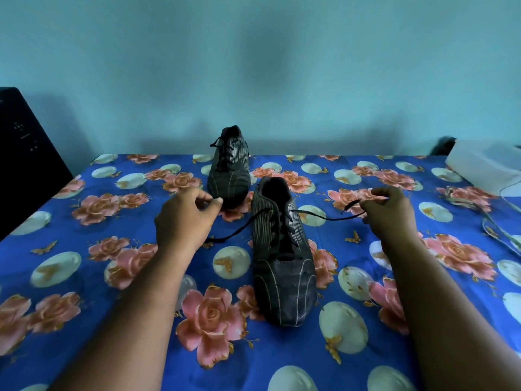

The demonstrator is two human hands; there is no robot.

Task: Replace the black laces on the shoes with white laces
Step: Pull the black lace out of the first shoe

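**Both hands pulling out the ends of the near shoe's black lace**

Nearest the camera, two bare forearms reach forward over a tabletop (84, 277) covered by a blue cloth printed with pink roses and pale ovals. Between them stands the near shoe (284, 266), a black shoe with fine pale stripes, toe toward the viewer and opening away. Its black lace (282, 230) is still threaded through the eyelets but untied, its two ends drawn out sideways.

The left hand (183, 218) is raised left of the shoe, thumb and forefinger pressed together; the left lace end runs from the top eyelets down to beneath this hand, and whether the fingers actually pinch it cannot be told. The right hand (390, 213) is held right of the shoe with fingers curled, pinching the other lace end, which stretches slackly from the eyelets to the fingers, its tip poking up just beside them.

Farther back, just behind the left hand, the second shoe (229, 167) stands with its own black lacing in place. At the far right edge lie a white box-like object (485, 167) and some pale cords (479, 210); a dark object (25, 159) sits at the far left, against a turquoise wall (253, 66).
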